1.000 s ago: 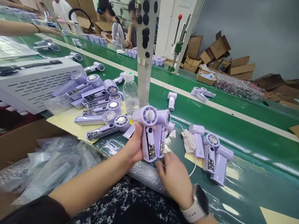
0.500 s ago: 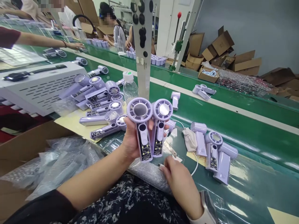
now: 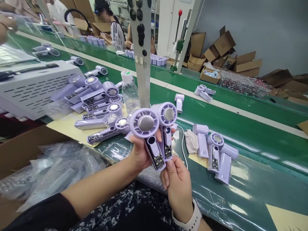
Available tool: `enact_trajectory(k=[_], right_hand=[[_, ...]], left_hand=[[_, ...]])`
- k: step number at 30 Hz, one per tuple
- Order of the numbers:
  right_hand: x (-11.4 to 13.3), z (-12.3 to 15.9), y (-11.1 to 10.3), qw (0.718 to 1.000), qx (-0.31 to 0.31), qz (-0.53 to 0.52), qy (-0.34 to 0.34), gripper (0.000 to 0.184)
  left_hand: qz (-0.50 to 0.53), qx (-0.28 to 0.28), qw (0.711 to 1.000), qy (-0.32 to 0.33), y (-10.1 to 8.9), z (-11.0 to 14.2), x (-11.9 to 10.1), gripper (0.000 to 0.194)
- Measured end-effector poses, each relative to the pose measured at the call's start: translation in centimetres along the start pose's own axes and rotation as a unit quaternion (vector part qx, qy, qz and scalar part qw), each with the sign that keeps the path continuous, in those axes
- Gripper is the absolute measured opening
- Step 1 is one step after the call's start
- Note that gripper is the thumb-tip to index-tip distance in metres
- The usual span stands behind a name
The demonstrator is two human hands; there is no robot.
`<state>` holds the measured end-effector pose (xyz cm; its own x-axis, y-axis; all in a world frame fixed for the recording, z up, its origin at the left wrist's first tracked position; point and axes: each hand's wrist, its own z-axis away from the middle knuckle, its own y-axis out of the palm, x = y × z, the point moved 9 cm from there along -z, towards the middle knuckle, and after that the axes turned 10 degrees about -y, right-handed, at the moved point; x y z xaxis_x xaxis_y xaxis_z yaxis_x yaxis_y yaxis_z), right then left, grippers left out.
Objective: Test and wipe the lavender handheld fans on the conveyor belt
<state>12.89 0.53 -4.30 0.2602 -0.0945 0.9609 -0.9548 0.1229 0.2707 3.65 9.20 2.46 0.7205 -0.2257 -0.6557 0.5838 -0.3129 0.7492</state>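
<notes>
Two lilac handheld fans, a nearer one [image 3: 154,146] and a farther one [image 3: 167,114], are gripped side by side in my left hand [image 3: 141,154]. Both have round ribbed heads with silver discs, and bare circuit boards show in their handles. My right hand [image 3: 176,179] is closed in a pinch against the bottom end of the farther fan's handle. Whatever lies between those fingertips is hidden. A white cable [image 3: 184,147] runs down the table and passes out of sight behind my right hand.
More lilac fans [image 3: 102,112] lie on yellow paper at left, beside a water bottle [image 3: 130,91]. Several fans [image 3: 215,150] lie at right by a white pouch [image 3: 192,141]. A metal post [image 3: 141,64] rises ahead before the green conveyor [image 3: 252,118]. A carton [image 3: 14,154] holds bubble bags.
My right hand has moved up to the base of the farther fan. The two fans have tilted and spread apart slightly. A co-worker's outstretched arm at the left has drawn back.
</notes>
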Motion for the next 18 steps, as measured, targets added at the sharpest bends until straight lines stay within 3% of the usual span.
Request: enact_trajectory(k=[4, 7, 10, 13, 15, 18], right_hand=[[1.7, -0.4, 0.2, 0.987, 0.065, 0.133, -0.063, 0.037], [3.1, -0.5, 0.0, 0.971, 0.079, 0.188, -0.128, 0.030], [3.7, -0.5, 0.0, 0.958, 0.084, 0.200, -0.185, 0.027], [4.1, -1.3, -1.1, 0.945, 0.042, 0.250, -0.209, 0.021], [4.1, -2.1, -1.9, 0.958, 0.028, 0.222, -0.177, 0.022], [4.2, -3.0, -1.4, 0.985, 0.102, 0.081, -0.112, 0.049]], left_hand=[[0.024, 0.006, 0.999, -0.040, -0.7, 0.1, 0.9, 0.068], [0.048, 0.016, 0.998, -0.034, -0.5, 0.2, 0.6, 0.066], [0.040, -0.031, 0.999, -0.006, -0.9, 0.1, -0.1, 0.063], [0.024, -0.093, 0.995, 0.015, -2.1, 0.3, -1.1, 0.051], [-0.026, -0.057, 0.998, -0.003, -1.8, 0.6, -1.4, 0.049], [-0.181, 0.074, 0.977, -0.088, -0.7, 1.1, -0.4, 0.054]])
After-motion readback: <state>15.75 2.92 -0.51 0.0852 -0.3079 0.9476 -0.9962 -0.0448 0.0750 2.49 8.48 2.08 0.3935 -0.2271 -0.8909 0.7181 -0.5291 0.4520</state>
